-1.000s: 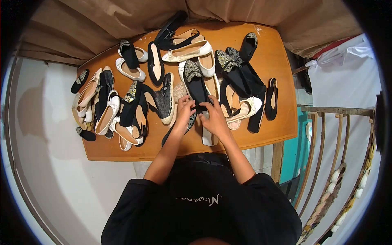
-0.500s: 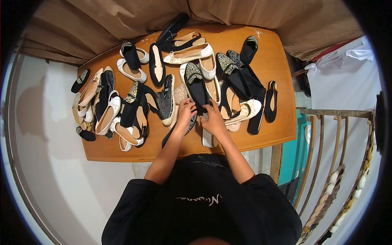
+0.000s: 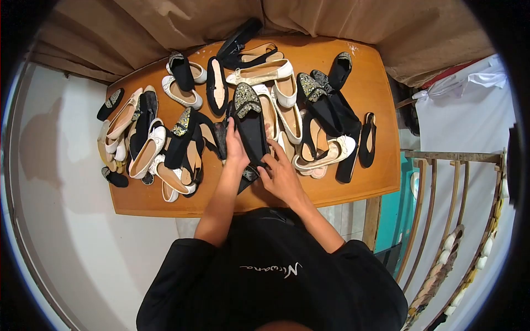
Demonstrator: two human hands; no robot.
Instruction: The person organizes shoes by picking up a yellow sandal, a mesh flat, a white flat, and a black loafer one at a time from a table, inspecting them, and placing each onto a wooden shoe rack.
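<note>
A black flat shoe [image 3: 253, 132] with a gold-patterned toe is between my two hands, toe pointing away from me. My left hand [image 3: 236, 148] is closed against the shoe's left side. At the heel, my right hand [image 3: 279, 175] grips the right edge with bent fingers. White flats [image 3: 288, 117] lie just right of the held shoe. Beneath and left of it, a dark patterned shoe [image 3: 220, 138] is mostly hidden by my left hand. Part of another dark patterned shoe [image 3: 249, 175] shows below the heel, between my wrists.
Several black, white and gold-patterned shoes lie across the wooden table [image 3: 149, 205], with a cluster on the left [image 3: 144, 154] and another on the right [image 3: 326, 110]. A brown curtain [image 3: 320, 19] hangs behind. A wooden rack [image 3: 455, 157] stands at the right.
The gold-toed black shoe has been lifted and shifted left, toward me. My left hand moved left along its side, and my right hand slid down to its heel.
</note>
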